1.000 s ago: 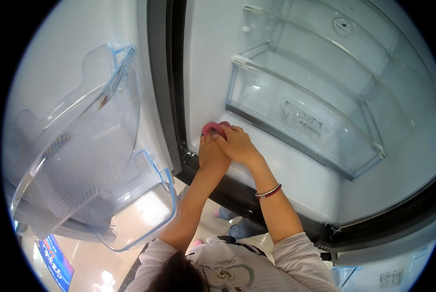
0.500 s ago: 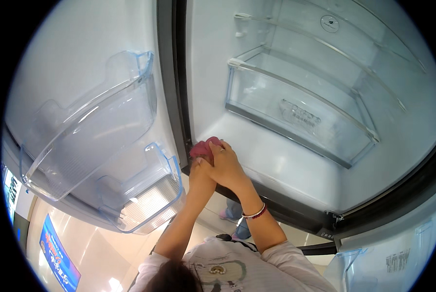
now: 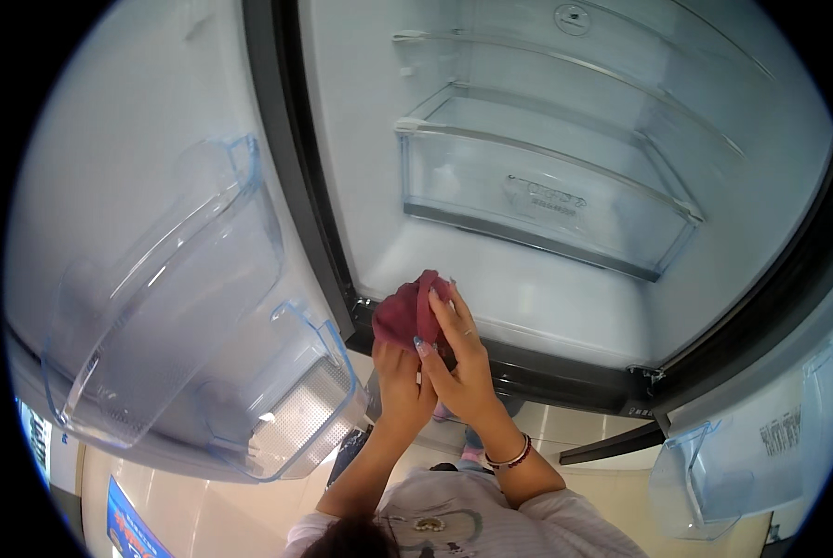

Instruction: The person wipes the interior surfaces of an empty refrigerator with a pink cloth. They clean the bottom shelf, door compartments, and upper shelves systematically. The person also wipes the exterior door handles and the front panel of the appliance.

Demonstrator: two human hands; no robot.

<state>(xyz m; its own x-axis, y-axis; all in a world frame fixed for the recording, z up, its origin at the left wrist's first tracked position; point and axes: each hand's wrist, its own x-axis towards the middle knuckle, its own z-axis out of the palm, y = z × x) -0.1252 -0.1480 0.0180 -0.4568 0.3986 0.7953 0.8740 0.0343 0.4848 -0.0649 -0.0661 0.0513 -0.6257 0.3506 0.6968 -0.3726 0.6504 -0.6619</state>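
Observation:
A dark red cloth (image 3: 403, 314) is bunched up between my two hands at the front edge of an open refrigerator compartment. My left hand (image 3: 403, 383) is closed on its lower part, the fingers partly hidden by the folds. From the right, my right hand (image 3: 463, 358) grips the cloth's side with its fingers along a raised fold and the thumb near the left hand. Behind the cloth is the white compartment floor (image 3: 519, 279), with a clear drawer (image 3: 472, 181) above it.
The open left door carries a large clear bin (image 3: 156, 307) and a smaller clear bin (image 3: 296, 409). A glass shelf (image 3: 565, 63) sits above the drawer. At the lower right another open door holds a clear bin (image 3: 705, 484). A hinge (image 3: 644, 377) stands at the compartment's front right corner.
Both hands have drawn the cloth back from the compartment's left front corner toward me. More of the cloth now shows, spread up between the hands. The view has shifted slightly.

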